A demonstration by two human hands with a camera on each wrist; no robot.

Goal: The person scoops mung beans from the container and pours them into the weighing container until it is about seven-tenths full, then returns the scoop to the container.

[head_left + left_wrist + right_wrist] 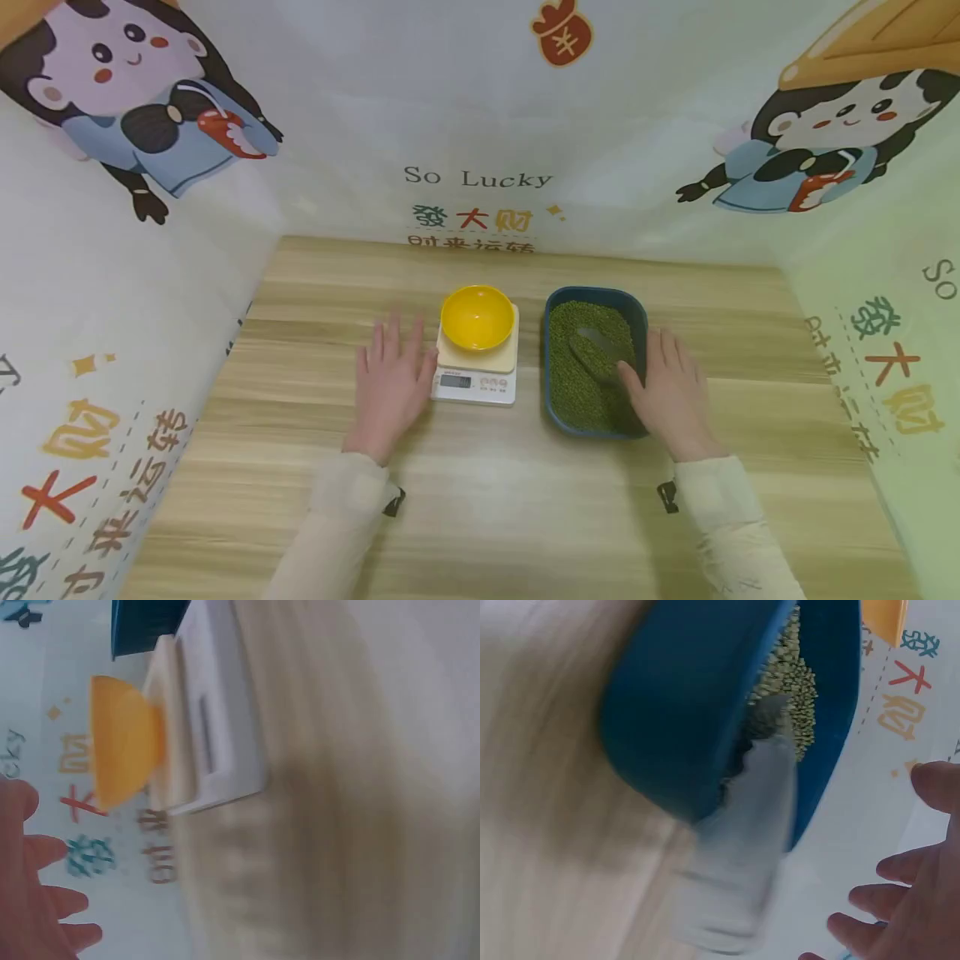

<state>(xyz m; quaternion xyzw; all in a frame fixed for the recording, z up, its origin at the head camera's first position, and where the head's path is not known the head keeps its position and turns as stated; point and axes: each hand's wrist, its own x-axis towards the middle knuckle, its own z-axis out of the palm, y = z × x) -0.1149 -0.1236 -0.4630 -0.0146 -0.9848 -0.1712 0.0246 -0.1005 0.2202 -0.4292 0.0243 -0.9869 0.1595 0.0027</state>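
Note:
A yellow bowl (477, 318) stands on the pan of a white digital kitchen scale (480, 393). To the left of the scale, my left hand (390, 387) is flat with its fingers extended, the thumb close to the scale's edge. A dark blue tub (548, 375) holds small green beans (577, 396) that look like mung beans. A grey translucent scoop (746, 840) lies in the beans, its handle sticking out over the tub's right rim. My right hand (670, 396) is over that rim with straight fingers, holding nothing; in the head view it hides the handle.
The scale and tub stand side by side on a wood-grain table (517, 500). A printed white cloth backdrop (480, 100) rises behind the table and along both sides. Black wrist-camera pieces (667, 497) show at the cuffs.

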